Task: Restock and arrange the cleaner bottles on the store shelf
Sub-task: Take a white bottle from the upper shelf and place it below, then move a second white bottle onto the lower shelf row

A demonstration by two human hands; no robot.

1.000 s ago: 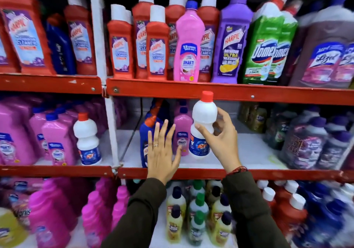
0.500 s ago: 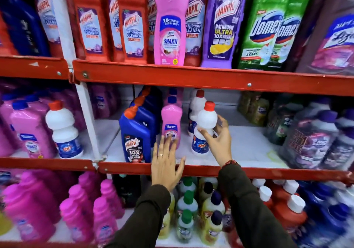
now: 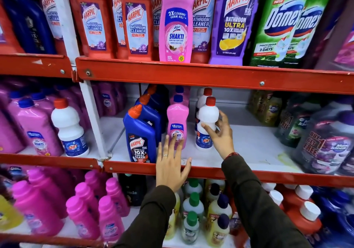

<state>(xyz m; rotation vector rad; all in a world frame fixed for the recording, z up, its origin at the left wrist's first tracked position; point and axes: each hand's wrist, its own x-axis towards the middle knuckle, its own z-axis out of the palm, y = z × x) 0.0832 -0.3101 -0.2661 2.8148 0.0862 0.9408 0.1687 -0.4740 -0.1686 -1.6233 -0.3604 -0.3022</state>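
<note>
- Right hand (image 3: 220, 132) is grasping the white Rin bottle (image 3: 207, 125) at its waist, thumb on the near face, fingers wrapping the far side; the bottle is standing upright on the middle shelf (image 3: 249, 146), base touching the white shelf board.
- White Rin bottle: smooth opaque plastic, rounded shoulders narrowing to a red screw cap, blue label low on the body.
- Directly behind the held bottle, a second white bottle (image 3: 203, 98) of the same shape is standing, mostly hidden.
- Left hand (image 3: 169, 163) is lying released, palm down and fingers spread, a ring on one finger; the heel is crossing the red metal shelf lip (image 3: 210, 170) and the fingertips are reaching the base of the pink Shakti bottle (image 3: 177, 125).
- Pink Shakti bottle: tall glossy plastic, blue cap, standing just left of the right hand; more pink ones are lining up behind it.
- Left of the left hand's fingers, a blue Harpic bottle (image 3: 140, 136) with an angled orange cap is heading a row of the same kind.
- To the right of the right hand, the shelf board is lying bare up to the dark purple bottles (image 3: 325, 142).
- Above both hands, the upper shelf is carrying red Harpic bottles (image 3: 136, 23), one tall pink bottle, a purple one and green Domex packs (image 3: 283, 27).
- Below the wrists, the lower shelf is holding small yellow bottles (image 3: 218, 211) with green and dark caps.
- Both sleeves are of dark matte fabric.
</note>
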